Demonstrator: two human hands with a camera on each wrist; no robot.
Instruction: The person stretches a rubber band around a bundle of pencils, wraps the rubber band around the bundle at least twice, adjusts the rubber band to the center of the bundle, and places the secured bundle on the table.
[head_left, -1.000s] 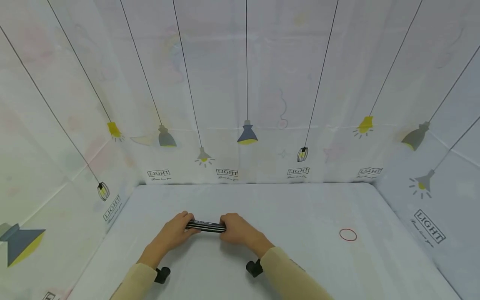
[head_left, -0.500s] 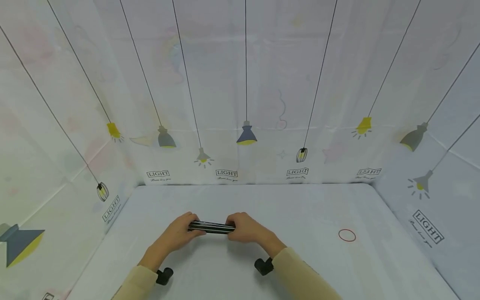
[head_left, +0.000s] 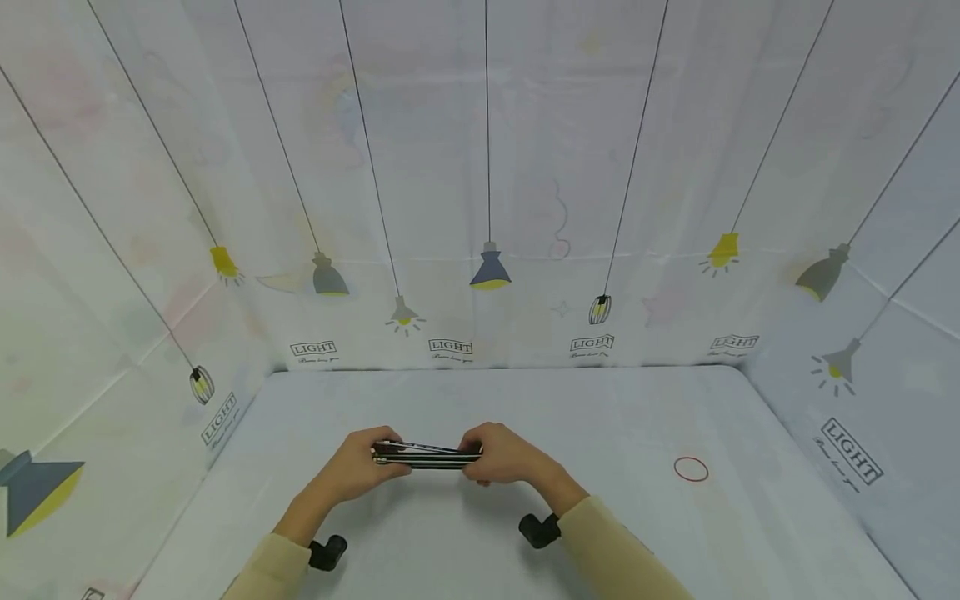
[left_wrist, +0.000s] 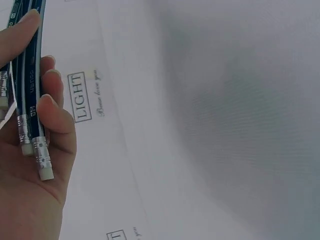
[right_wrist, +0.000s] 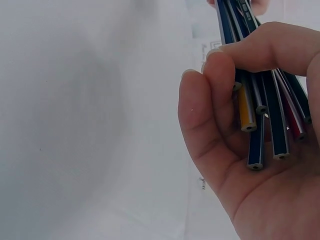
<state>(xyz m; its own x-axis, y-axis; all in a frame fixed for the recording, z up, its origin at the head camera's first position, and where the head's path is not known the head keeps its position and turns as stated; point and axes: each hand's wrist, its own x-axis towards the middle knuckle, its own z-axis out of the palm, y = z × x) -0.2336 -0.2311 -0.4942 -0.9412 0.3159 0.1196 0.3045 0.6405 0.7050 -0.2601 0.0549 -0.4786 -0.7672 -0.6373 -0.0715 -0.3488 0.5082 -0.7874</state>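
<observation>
A bundle of several pencils (head_left: 429, 457) is held level between both hands, above the white table. My left hand (head_left: 362, 463) grips its left end. In the left wrist view, dark pencils (left_wrist: 33, 82) with silver ferrules and white erasers lie across the palm under the thumb. My right hand (head_left: 510, 457) holds the right end, fingers curled round it. The flat, unsharpened ends of the pencils (right_wrist: 270, 107) show in the right wrist view, mostly dark blue, one with yellow and one with red. Their ends are uneven, and the pencils fan slightly apart.
A thin red ring (head_left: 691, 469) lies on the white table (head_left: 585, 417), right of the hands. White sheeting printed with hanging lamps (head_left: 491, 267) stands behind and at both sides. A black camera mount (head_left: 540, 531) juts from the right wrist, another (head_left: 327, 552) from the left.
The right hand has shifted right and the left only slightly, so more of the bundle shows between them. The pencils have spread from a tight stack into a looser, uneven one.
</observation>
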